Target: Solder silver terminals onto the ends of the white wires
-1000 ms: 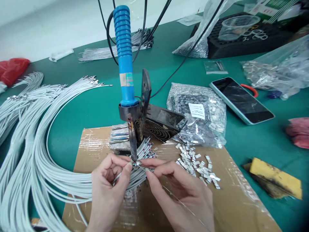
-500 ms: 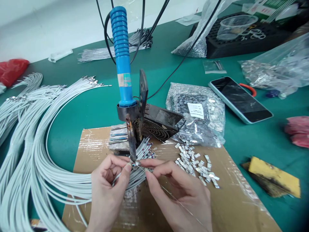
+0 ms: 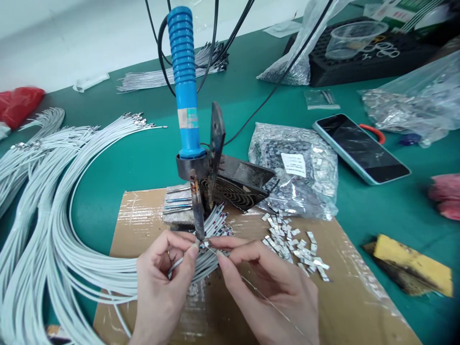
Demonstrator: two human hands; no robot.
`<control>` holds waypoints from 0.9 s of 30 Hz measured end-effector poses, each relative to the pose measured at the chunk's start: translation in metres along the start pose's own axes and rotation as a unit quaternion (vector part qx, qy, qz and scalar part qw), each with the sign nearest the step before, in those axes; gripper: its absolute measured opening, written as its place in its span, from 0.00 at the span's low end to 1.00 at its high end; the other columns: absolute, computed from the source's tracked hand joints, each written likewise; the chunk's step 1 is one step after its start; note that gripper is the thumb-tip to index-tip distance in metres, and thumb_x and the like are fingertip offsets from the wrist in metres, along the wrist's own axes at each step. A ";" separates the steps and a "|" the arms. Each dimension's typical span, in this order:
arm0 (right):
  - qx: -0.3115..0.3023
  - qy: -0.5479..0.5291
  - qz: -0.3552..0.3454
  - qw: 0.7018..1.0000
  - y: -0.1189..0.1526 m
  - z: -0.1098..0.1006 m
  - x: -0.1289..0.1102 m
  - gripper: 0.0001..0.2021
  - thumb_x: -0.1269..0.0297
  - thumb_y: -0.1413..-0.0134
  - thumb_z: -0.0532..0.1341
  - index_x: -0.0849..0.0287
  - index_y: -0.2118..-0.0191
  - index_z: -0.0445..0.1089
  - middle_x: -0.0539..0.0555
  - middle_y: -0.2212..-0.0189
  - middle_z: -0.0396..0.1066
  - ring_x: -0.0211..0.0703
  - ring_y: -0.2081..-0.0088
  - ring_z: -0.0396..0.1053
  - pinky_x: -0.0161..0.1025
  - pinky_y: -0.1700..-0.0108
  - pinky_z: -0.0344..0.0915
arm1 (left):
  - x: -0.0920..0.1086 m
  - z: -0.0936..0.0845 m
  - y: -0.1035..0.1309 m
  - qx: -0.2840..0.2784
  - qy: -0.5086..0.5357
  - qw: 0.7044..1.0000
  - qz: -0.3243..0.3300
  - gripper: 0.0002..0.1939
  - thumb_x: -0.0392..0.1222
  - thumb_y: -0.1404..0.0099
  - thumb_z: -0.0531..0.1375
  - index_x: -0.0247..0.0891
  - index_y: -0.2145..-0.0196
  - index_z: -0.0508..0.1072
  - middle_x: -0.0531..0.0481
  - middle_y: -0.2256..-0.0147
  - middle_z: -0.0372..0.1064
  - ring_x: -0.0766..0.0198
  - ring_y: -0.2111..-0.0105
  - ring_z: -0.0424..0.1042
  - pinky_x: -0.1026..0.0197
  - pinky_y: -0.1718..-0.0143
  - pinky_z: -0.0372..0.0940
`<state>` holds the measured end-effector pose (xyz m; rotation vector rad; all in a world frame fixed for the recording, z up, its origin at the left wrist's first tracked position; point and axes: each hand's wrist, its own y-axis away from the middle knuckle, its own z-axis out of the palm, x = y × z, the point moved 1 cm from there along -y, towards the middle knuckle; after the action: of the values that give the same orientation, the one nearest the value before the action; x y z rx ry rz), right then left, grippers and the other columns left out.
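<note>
Two hands meet beneath a downward-pointing iron

We see a left hand (image 3: 167, 280) with thumb and forefinger pinching a white cable (image 3: 173, 267) near its end. The right hand (image 3: 271, 282) pinches a thin wire (image 3: 275, 306) between thumb and forefinger; the wire's long tail slants down across the palm. Holding both so close to their ends probably lets us steer them finely.

Between the fingertips sits a small metal piece (image 3: 205, 245), at the cable's end, just under the iron's dark tip (image 3: 198, 218). We cannot tell whether they touch. The blue-handled soldering iron (image 3: 183, 72) stands nearly upright in a dark metal holder (image 3: 192, 166), which seems to be why both our hands are free.

Just behind the fingers lie more cable ends (image 3: 217, 220), gathered beside a grey block (image 3: 179, 220) with slim rods on top. To their right, loose metal tabs (image 3: 283, 239) are scattered on a cardboard sheet (image 3: 352, 297), apparently to keep them within reach while the cardboard shields the green desk (image 3: 118, 163).

Farther out, looped white cables (image 3: 79, 230) sweep along the left; a clear bag (image 3: 316, 182), a phone (image 3: 362, 148) and a scorched yellow sponge (image 3: 413, 263) lie to the right.
</note>
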<state>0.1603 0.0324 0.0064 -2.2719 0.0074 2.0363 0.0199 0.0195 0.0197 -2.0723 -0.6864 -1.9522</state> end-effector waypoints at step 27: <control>-0.007 -0.023 -0.029 0.999 0.003 0.002 0.005 0.09 0.72 0.42 0.69 0.51 0.70 0.75 0.42 0.62 0.85 0.33 0.63 0.83 0.25 0.56 0.75 | -0.006 -0.005 -0.001 -0.035 0.013 0.999 0.028 0.08 0.33 0.36 0.68 0.40 0.73 0.80 0.52 0.68 0.78 0.69 0.73 0.73 0.72 0.72 0.65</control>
<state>0.1587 0.0303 0.0014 -2.2056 -0.0756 2.0649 0.0152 0.0167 0.0139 -2.0788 -0.5568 -1.9947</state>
